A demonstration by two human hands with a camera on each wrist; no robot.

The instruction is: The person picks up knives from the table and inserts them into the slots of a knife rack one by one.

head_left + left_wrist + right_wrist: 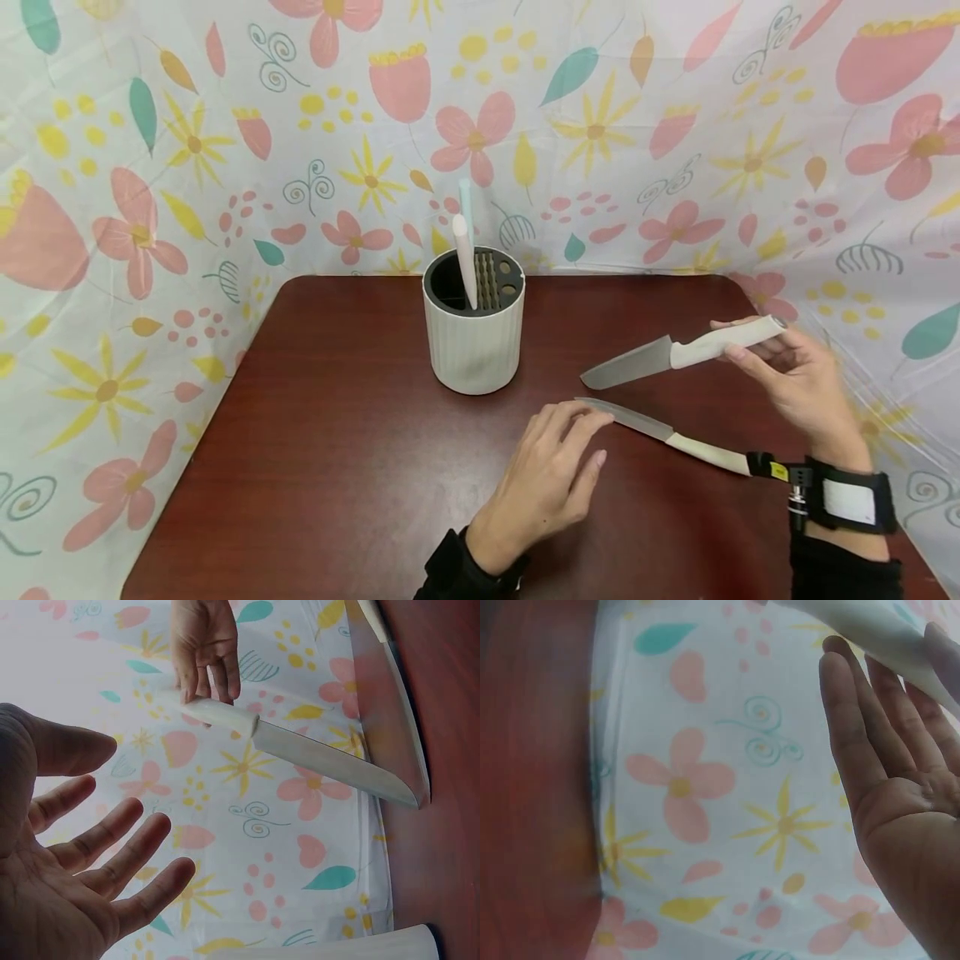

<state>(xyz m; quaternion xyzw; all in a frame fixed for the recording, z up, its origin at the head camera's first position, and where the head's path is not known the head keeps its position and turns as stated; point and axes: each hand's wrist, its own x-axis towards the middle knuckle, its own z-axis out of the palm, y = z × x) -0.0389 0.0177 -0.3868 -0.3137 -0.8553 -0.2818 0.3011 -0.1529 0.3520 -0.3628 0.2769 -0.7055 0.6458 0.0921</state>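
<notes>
My right hand [798, 383] pinches the white handle of a broad-bladed knife [633, 364] between thumb and fingers, above the right side of the table. Its blade points left and slightly down. Below it on the table lies a second knife [705, 454] with a cream handle. My left hand [542, 475] is held with its fingers loosely spread in the left wrist view, holding nothing. In the head view its fingertips come close to the second knife's tip; whether they touch I cannot tell. The right wrist view shows the held knife's handle [877, 630] along the right fingers.
A white ribbed knife holder [474, 354] with a black slotted top stands at the back middle of the brown table [322, 433]. A pink handle [465, 258] and a pale blue one [466, 200] stick out of it. Flower-patterned cloth [367, 108] hangs behind and beside the table.
</notes>
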